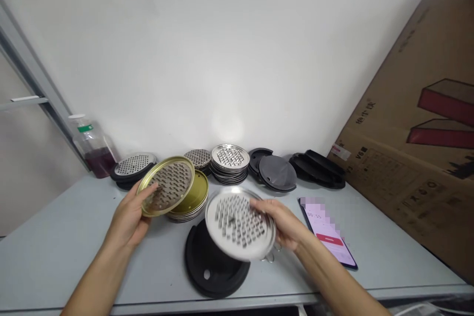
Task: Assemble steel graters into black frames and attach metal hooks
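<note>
LH (129, 219): pinches gold-rim disc (168, 188), off table (155, 269) | RH (283, 222): pinches silver disc (240, 227) over blk base (213, 262), nr front edge | Est. partway: L back-edge unit (134, 164) disc-topped; blk base, no disc seen seated

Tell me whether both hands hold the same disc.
No, the left hand holds a gold-rimmed grater disc, while the right hand holds a separate silver grater disc.

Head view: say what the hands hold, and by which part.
Left hand: gold-rimmed grater disc, by its lower-left edge. Right hand: silver grater disc, by its right edge.
</note>
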`<state>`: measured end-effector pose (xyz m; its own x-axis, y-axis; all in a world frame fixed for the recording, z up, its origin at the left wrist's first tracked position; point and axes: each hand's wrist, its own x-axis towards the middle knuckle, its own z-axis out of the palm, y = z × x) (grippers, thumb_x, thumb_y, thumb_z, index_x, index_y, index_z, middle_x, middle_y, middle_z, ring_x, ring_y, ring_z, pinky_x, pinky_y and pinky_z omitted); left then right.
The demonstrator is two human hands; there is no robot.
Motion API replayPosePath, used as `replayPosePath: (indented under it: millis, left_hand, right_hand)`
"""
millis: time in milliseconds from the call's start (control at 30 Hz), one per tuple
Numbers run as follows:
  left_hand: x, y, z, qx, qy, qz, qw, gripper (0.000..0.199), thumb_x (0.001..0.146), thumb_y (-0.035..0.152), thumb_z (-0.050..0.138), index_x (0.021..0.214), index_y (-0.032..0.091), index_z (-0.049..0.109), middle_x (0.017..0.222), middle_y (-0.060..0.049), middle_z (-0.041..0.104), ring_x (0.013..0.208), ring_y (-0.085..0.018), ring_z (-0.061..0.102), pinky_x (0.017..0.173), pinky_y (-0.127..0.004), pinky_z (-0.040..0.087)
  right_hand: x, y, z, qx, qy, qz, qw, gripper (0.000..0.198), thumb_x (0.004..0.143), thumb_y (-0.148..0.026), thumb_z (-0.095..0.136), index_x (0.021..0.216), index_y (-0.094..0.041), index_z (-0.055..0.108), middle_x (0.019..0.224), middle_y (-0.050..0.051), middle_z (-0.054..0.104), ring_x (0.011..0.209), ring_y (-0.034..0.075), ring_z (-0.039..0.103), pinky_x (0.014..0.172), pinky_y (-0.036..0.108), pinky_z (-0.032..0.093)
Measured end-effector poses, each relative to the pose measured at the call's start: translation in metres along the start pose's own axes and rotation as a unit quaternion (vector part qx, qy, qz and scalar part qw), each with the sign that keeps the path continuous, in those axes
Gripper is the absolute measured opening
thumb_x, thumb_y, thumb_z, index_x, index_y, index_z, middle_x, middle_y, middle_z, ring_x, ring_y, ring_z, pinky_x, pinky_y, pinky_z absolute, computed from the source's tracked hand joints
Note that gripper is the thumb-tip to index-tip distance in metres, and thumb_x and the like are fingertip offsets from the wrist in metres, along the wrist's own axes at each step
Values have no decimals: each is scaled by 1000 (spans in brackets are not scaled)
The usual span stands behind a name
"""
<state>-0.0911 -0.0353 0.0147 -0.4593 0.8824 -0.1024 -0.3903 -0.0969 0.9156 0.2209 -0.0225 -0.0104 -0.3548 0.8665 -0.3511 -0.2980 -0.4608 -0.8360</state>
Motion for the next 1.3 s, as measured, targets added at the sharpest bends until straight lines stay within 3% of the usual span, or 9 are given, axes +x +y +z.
replayPosePath:
  millis: [100, 167, 267, 367, 467, 667, 867, 1033, 1300]
  left_hand:
    - [5, 4, -8, 8, 9, 16, 1000, 45, 81, 12, 66, 125, 22, 64, 114, -6, 72, 92, -17, 71, 71, -17, 59]
    - [5, 4, -11, 20, 8, 17, 1000, 47, 80, 13, 68, 125, 23, 63, 115, -6, 71, 92, -17, 71, 70, -18, 58]
    - [1, 1, -10, 48, 0, 14, 999, 52, 79, 17, 72, 128, 25, 60, 118, -6, 70, 95, -19, 70, 73, -22, 59]
    - [-6, -7, -6, 86, -30, 21, 996, 61, 76, 26, 76, 133, 28, 55, 121, -6, 68, 102, -22, 68, 82, -29, 58]
    - [-12, -17, 3, 155, -78, 68, 983, 68, 73, 35, 79, 135, 27, 52, 123, -7, 67, 110, -26, 65, 91, -36, 55]
    - [-9, -28, 46, 345, -175, 240, 890, 59, 78, 33, 73, 133, 28, 52, 131, -5, 61, 120, -28, 58, 103, -44, 46]
    - [-1, -45, 78, 440, -260, 360, 780, 39, 85, 33, 66, 124, 28, 61, 125, -5, 57, 118, -23, 57, 103, -41, 46]
    - [-1, -56, 72, 399, -180, 428, 791, 29, 89, 31, 61, 117, 24, 63, 119, -6, 58, 113, -21, 59, 95, -35, 52]
    - [7, -42, 65, 393, -203, 452, 774, 17, 89, 26, 63, 104, 24, 69, 101, -1, 70, 92, -15, 65, 82, -28, 54]
  right_hand:
    - [35, -34, 13, 51, 85, -60, 993, 26, 88, -34, 65, 74, -13, 59, 44, -1, 57, 25, 6, 43, 21, 14, 31]
    - [59, -57, 23, 74, 74, -77, 992, 23, 93, -32, 58, 78, -15, 57, 47, -2, 58, 30, 7, 50, 29, 13, 43]
    - [82, -75, 34, 93, 16, -77, 993, 15, 96, -23, 54, 87, -12, 60, 75, 10, 72, 67, 13, 72, 61, 17, 61]
    - [85, -66, 33, 61, -45, -65, 995, 16, 96, -19, 52, 93, -7, 63, 87, 16, 74, 81, 17, 74, 72, 23, 62]
    - [76, -45, 27, -19, -23, -93, 995, 16, 92, -21, 59, 91, -7, 66, 81, 14, 74, 73, 18, 73, 67, 26, 61]
    - [59, -14, 29, -109, -59, -153, 980, 42, 89, -56, 55, 101, -18, 69, 87, 7, 72, 67, 17, 66, 60, 29, 55]
    - [57, -4, 22, -169, 114, -348, 915, 41, 90, -53, 51, 81, -16, 67, 74, 3, 65, 70, 18, 55, 64, 27, 45]
    - [47, -2, 20, -241, 153, -401, 870, 40, 93, -49, 47, 79, -17, 65, 75, 1, 61, 74, 17, 53, 66, 26, 40]
    - [42, 4, 31, -257, 111, -378, 882, 37, 94, -46, 47, 85, -16, 68, 78, 2, 64, 75, 18, 55, 68, 25, 41]
